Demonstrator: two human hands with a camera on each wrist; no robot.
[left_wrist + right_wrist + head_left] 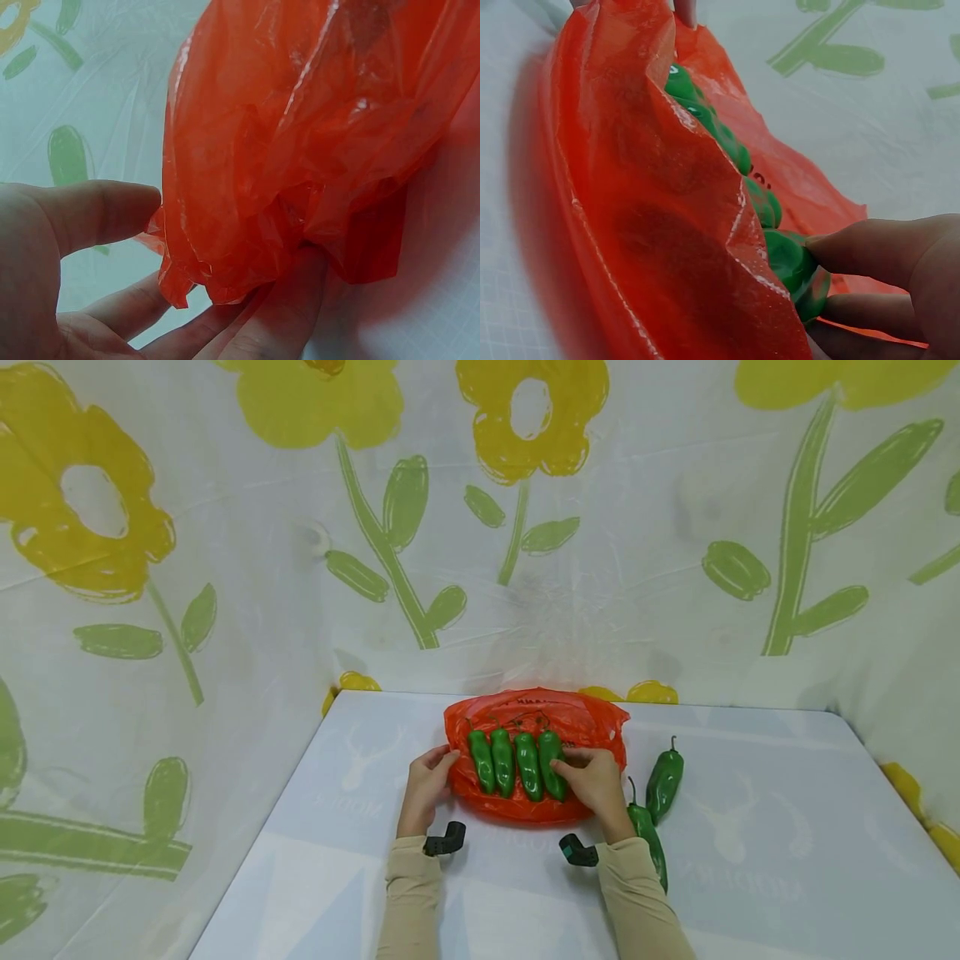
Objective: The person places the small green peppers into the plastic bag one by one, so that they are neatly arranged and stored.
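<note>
A red plastic bag (517, 811) lies at the far middle of the table, and several green peppers (503, 763) sit in a row at its mouth. On the bag's left edge, my left hand (426, 783) pinches the plastic; in the left wrist view the thumb (112, 214) is at the crumpled edge and the other fingers lie beneath. My right hand (600, 779) grips the rightmost green pepper (551, 760) at the bag's right side. The right wrist view shows its thumb (877, 246) on that pepper, with fingers partly hidden below.
Two more green peppers, one farther (664, 781) and one nearer (647, 839), lie on the table right of the bag, the nearer partly behind the right forearm. A flower-patterned curtain (600, 610) hangs behind the pale table (750, 893). A small black device (447, 839) is on each wrist.
</note>
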